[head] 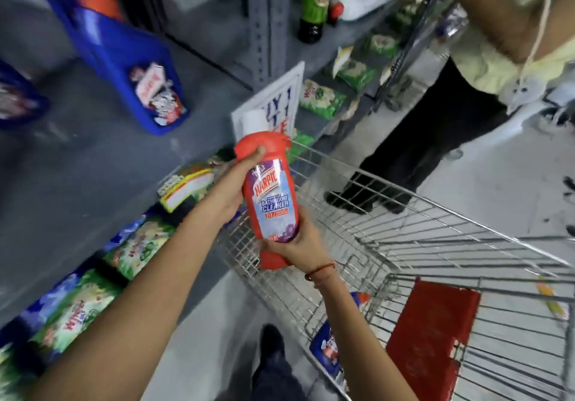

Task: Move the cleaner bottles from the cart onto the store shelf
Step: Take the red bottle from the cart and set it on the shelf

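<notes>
- A red cleaner bottle (270,201) with a white cap is held in both hands above the near left corner of the wire cart (435,263).
- Its lower end is grasped by the right hand (300,249); its upper side is clasped by the left hand (231,185).
- Blue bottles (326,351) are seen in the cart below the right hand.
- Beyond and left of the hands, a grey shelf (77,182) is seen with a blue bottle (124,58) on it.
</notes>
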Demonstrator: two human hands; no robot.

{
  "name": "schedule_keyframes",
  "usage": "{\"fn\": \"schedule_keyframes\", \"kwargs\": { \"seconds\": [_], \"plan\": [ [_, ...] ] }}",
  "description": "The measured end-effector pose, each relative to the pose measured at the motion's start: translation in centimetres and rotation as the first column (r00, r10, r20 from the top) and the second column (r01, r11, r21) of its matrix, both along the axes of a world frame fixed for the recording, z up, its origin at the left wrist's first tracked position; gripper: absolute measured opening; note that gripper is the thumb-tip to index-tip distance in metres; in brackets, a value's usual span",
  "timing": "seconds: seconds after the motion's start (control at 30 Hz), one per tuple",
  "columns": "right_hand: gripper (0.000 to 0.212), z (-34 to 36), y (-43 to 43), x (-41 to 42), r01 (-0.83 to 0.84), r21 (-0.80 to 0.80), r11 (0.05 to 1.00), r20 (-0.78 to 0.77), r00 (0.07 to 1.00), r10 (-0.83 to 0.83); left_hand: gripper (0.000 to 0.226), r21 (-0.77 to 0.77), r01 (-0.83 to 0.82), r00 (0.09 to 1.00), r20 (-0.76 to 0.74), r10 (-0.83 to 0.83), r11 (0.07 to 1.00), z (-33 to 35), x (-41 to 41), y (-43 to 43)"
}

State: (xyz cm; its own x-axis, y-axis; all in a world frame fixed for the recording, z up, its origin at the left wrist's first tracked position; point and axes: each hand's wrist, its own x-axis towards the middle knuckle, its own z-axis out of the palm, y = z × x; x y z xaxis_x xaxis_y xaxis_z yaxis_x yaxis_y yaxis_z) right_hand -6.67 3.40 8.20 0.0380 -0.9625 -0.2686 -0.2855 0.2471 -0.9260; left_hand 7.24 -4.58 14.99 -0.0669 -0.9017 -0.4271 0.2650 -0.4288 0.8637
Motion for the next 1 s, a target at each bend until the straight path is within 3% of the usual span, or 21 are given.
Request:
{"fn": "schedule_keyframes", "kwargs": {
  "seconds": [0.23,0.47,0.57,0.67,0.77,0.87,1.0],
  "plan": [
    [0.069,4.4,1.1,10.2,-0.199,-0.142,0.970,0.063,0.976,0.210,0.015,-0.163,-0.306,0.951,-0.018,0.307,0.938,6.6,10.9,6.1],
    [0.069,8.3,5.7,23.9,-0.511,-0.250,0.823,0.046,0.842,0.537,0.008,-0.312,-0.591,0.797,-0.083,0.599,0.744,11.2,23.8,17.4],
    [0.070,9.6,8.5,29.6,-0.613,-0.280,0.739,0.064,0.756,0.651,0.016,-0.380,-0.648,0.731,-0.067,0.679,0.661,12.5,28.3,22.5],
    [0.077,10.6,11.7,34.7,-0.696,-0.308,0.648,0.073,0.662,0.746,0.008,-0.425,-0.697,0.655,-0.052,0.754,0.577,13.6,32.4,27.7],
    [0.075,11.6,15.2,39.2,-0.752,-0.348,0.559,0.068,0.575,0.815,0.020,-0.481,-0.715,0.574,0.008,0.818,0.507,14.2,36.0,32.5],
    [0.080,12.1,18.4,43.4,-0.799,-0.360,0.482,0.071,0.491,0.868,0.014,-0.517,-0.739,0.508,-0.005,0.861,0.432,14.5,39.1,36.6],
    [0.080,12.4,21.6,48.7,-0.817,-0.391,0.423,0.006,0.458,0.889,0.020,-0.551,-0.731,0.467,0.027,0.884,0.404,14.6,42.7,40.7]
  ]
}}
